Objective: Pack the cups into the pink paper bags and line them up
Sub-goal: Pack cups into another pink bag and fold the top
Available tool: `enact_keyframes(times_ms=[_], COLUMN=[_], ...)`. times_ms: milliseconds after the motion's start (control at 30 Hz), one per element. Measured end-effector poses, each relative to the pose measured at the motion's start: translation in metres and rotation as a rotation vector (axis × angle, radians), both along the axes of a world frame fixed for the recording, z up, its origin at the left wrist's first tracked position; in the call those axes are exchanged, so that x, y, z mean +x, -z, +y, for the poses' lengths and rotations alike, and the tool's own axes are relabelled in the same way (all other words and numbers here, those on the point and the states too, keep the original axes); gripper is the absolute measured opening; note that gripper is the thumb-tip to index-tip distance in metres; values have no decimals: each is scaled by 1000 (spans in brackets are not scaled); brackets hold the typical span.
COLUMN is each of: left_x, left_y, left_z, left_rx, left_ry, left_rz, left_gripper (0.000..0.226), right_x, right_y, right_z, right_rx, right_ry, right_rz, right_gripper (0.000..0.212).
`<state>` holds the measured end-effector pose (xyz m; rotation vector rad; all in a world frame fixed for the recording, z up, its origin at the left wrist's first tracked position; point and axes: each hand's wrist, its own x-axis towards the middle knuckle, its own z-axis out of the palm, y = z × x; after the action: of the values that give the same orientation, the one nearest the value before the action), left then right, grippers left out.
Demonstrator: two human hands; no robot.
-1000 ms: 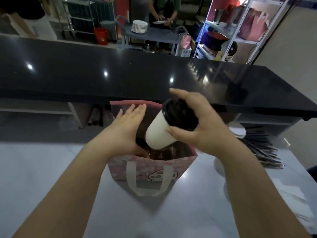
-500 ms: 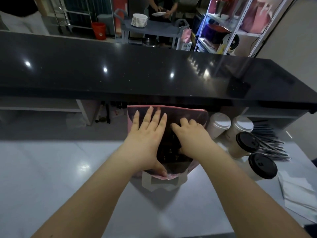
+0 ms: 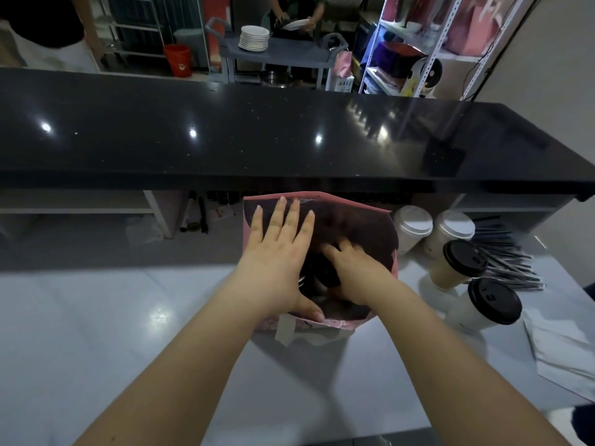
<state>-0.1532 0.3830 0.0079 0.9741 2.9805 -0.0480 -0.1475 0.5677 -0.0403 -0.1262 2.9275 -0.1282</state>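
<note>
1. Since a second ago the right hand [image 3: 354, 268] has gone from holding a dark-lidded cup tilted over the bag's mouth to reaching down inside the pink paper bag [image 3: 335, 323]. That cup is no longer out in the open.
2. Its fingers curl downward inside the bag and are blurred, so I cannot tell whether they grip anything. A dark shape [image 3: 323, 275] lies just under them, too dim to name.
3. The left hand [image 3: 277, 252] lies spread across the left part of the bag's mouth. Its fingers are straight and reach toward the far rim, its thumb rests on the near rim, and it grips nothing.
4. The bag stands upright on the white worktop [image 3: 128, 333], mouth open, with a white handle [image 3: 285, 329] hanging down its near wall.
5. Four cups stand right of the bag. A white-lidded pair [image 3: 413, 225] stands side by side, one of them just beside the bag. A black-lidded pair [image 3: 463, 259] stands nearer and further right.
6. Black straws [image 3: 508, 262] lie beyond the black-lidded pair, and white paper sheets [image 3: 563, 349] lie at the worktop's right edge.
</note>
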Motion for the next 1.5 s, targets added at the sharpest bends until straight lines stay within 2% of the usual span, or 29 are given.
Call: enact_keyframes(times_ms=[233, 533, 667, 800, 900, 967, 1067, 1267, 1500], left_x=[0, 10, 8, 0, -4, -5, -3, 22, 55], left_y=[9, 23, 20, 9, 1, -5, -15, -29, -16], left_z=[-2, -9, -7, -5, -5, -4, 3, 40, 104], left_rx=[49, 97, 95, 91, 108, 116, 186, 429, 467], left_ry=[-12, -29, 26, 39, 22, 16, 14, 249, 524], left_rz=[31, 86, 65, 9, 31, 38, 25, 10, -14], left_gripper=[148, 135, 124, 106, 81, 66, 53, 39, 38], right_x=[5, 4, 2, 4, 20, 38, 65, 104, 161], right_y=[20, 36, 28, -6, -40, -56, -66, -47, -39], right_z=[5, -3, -2, -7, -10, -10, -4, 15, 41], right_rx=[-95, -12, 16, 22, -122, -202, -267, -293, -189], right_ry=[0, 47, 25, -28, 14, 14, 29, 214, 497], right_rz=[-68, -109, -130, 60, 240, 427, 657, 769, 775], right_gripper=[82, 83, 83, 72, 46, 31, 20, 18, 29])
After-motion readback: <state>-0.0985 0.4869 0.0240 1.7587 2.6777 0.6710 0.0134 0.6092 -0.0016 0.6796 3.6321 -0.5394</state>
